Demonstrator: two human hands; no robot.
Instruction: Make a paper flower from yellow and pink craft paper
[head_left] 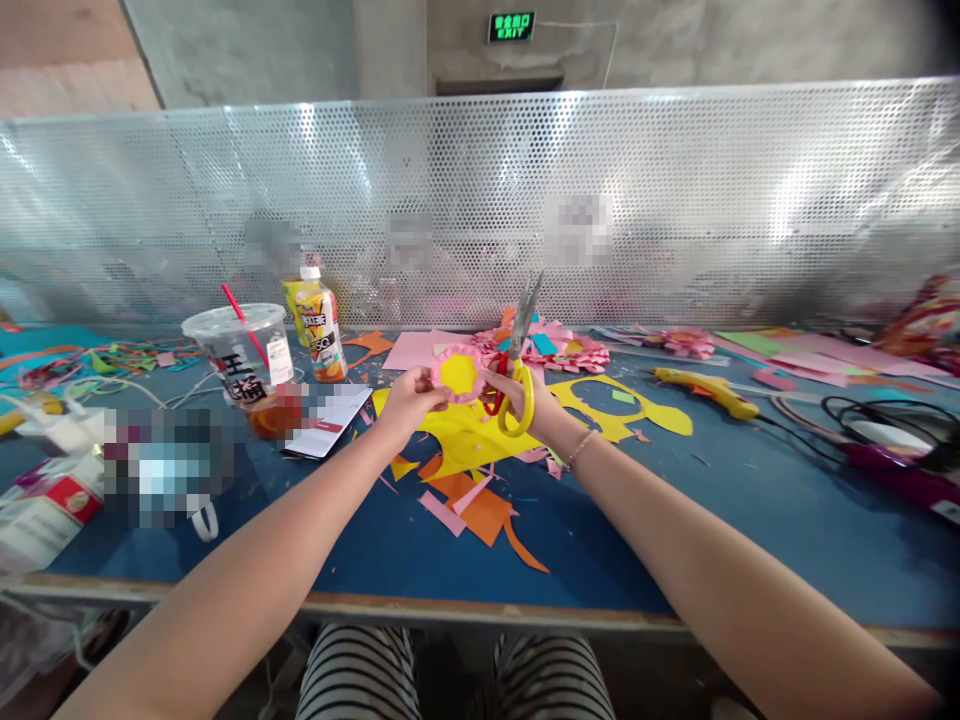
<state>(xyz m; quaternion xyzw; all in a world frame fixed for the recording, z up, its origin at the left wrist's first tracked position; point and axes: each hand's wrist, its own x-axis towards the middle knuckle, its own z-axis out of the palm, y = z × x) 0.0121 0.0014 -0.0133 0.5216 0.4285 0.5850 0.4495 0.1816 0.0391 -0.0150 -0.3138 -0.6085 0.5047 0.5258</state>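
A paper flower [458, 373] with a yellow centre and pink petals is held up over the table between my two hands. My left hand [414, 398] pinches its left edge. At its right edge is my right hand [531, 400], closed around scissors [517, 412] with yellow and red handles, their blades pointing up and away from me; the fingers also seem to touch the flower. Beneath my hands lies a cut sheet of yellow paper [472, 446]. Orange paper [482, 512] and pink strips are scattered nearer to me. Behind the scissors sit several pink paper flowers [577, 347].
On the left stand a plastic cup [251, 375] with a red straw and a drink bottle [322, 330]. A yellow glue gun [705, 390] with its cable lies on the right. A perforated metal panel [465, 200] rises along the table's far edge.
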